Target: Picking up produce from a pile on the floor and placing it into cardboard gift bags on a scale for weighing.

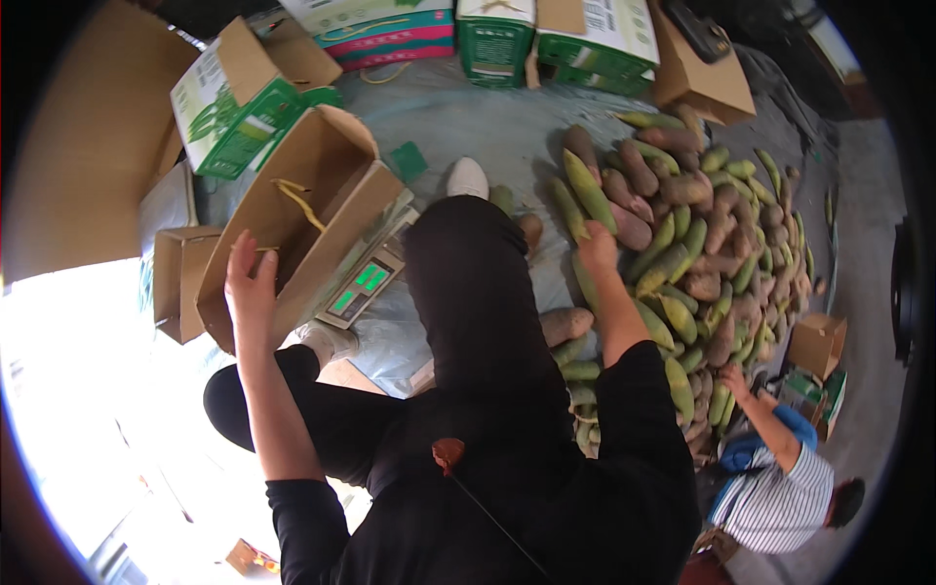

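My left hand (252, 283) is at the near left edge of an open cardboard box (336, 161), fingers stretched out and apart. A yellow cord (300, 205) lies across the inside of this tilted-looking box; a short yellow bit shows beside my fingers. Under the box is a scale (363, 283) with a lit green display. On the right, my right hand (597, 252) is closed at the lower end of a long green radish (587, 187), at the near side of a big pile. My fingertips there are partly hidden.
The pile of green and reddish-brown roots (702, 263) spreads right. Green-and-white cartons (239, 122) stand far left and along the back (497, 49). A smaller box (180, 283) sits left of the scale. A co-worker in a striped shirt (780, 502) reaches into the pile.
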A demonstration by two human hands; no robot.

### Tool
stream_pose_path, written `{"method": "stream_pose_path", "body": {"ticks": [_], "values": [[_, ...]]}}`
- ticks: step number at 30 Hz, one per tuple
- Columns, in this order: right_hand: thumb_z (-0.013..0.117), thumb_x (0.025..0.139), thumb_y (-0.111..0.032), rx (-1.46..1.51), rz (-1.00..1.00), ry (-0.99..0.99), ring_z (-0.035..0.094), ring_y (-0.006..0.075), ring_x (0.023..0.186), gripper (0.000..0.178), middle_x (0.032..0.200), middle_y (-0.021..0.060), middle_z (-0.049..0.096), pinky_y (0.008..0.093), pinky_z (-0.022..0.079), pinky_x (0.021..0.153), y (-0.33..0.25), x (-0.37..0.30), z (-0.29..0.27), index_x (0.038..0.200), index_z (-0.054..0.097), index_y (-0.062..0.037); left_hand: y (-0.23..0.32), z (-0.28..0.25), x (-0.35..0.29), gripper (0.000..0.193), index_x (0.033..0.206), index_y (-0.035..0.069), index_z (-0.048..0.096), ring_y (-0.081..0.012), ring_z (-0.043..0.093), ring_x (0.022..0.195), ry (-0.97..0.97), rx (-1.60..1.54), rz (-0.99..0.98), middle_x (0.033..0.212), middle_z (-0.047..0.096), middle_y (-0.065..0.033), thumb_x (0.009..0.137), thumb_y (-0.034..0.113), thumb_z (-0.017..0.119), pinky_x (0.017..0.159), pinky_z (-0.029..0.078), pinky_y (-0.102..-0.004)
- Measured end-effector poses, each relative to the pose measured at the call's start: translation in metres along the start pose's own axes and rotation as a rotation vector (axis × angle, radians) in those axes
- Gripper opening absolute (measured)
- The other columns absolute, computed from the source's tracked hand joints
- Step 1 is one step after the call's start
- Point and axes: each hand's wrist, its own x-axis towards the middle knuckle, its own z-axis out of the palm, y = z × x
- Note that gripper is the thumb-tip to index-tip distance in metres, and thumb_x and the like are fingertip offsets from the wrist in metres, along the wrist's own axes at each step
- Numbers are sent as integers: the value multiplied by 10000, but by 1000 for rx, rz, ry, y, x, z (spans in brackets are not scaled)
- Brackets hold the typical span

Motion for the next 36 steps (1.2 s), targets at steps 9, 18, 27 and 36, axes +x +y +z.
{"method": "stream_pose_path", "body": {"ticks": [9, 18, 27, 36], "values": [[664, 721, -208, -464, 113, -37, 454, 388, 1142, 619, 1252, 156, 475, 478, 435, 904, 17, 78, -33, 1278, 412, -118, 12, -6, -64, 451, 1153, 64, 574, -302, 506, 1108, -128, 534, 149, 1151, 574, -126, 718, 118, 683, 962, 368, -403], [748, 666, -310, -407, 297, -260, 434, 353, 1188, 796, 1284, 129, 460, 503, 409, 942, -37, 79, -12, 1332, 345, -141, 1, 3, -61, 162, 916, 69, 601, -284, 587, 897, -17, 714, 81, 879, 632, -84, 761, 107, 628, 795, 421, -404], [786, 633, -310, -308, 407, -112, 482, 325, 1144, 741, 1216, 121, 509, 451, 449, 915, -21, 80, 5, 1266, 434, -150, -1, 7, -59, 147, 883, 63, 597, -279, 588, 865, -5, 732, 112, 851, 626, -81, 751, 115, 634, 775, 420, -406], [812, 597, -325, -447, 416, -202, 494, 318, 1126, 736, 1213, 121, 499, 455, 467, 890, -52, 72, -4, 1225, 477, -137, -1, 4, -60, 159, 898, 65, 599, -286, 585, 880, -33, 690, 86, 850, 624, -91, 748, 107, 628, 770, 414, -402]]}}
